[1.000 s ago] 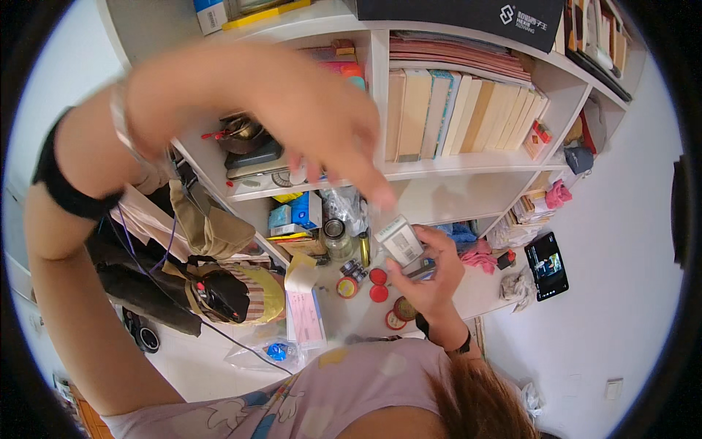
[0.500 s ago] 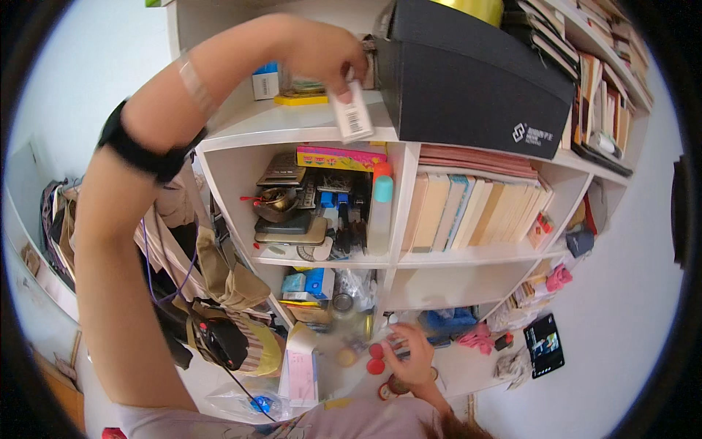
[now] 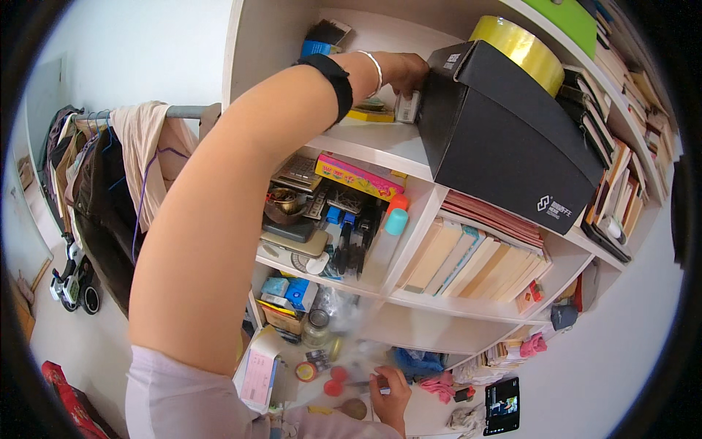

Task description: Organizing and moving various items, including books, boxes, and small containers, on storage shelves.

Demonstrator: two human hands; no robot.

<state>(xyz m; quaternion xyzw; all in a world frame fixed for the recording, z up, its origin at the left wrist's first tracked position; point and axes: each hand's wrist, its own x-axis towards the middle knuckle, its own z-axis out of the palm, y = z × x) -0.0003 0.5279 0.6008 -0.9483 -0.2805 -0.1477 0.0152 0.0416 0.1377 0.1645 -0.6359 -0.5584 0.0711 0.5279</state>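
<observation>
Sleeve (image 3: 179, 391) of pale fabric fills the lower edge at 7 to 8 o'clock, and out of it the bare left arm (image 3: 212, 227), a black band (image 3: 336, 88) around it, rises toward 12 o'clock. Between 12 and 1 o'clock, the left hand (image 3: 404, 73) is inside an upper shelf (image 3: 380, 137), its fingers bent down to the top of a small white box (image 3: 406, 108); whether they are clamped on it, I cannot tell. That box is between a flat yellow item (image 3: 371, 115) and a large black box (image 3: 504, 146) toward 2 o'clock. Books (image 3: 472, 257) stand in a row between 3 and 4 o'clock. Just short of 6 o'clock, the right hand (image 3: 393, 399) is over the bench (image 3: 428, 421), fingers curled; I cannot tell whether they grip anything. Two red round containers (image 3: 333, 388) are near it, toward 6 o'clock. Well apart, clothes (image 3: 102, 190) hang at 9 o'clock.
</observation>
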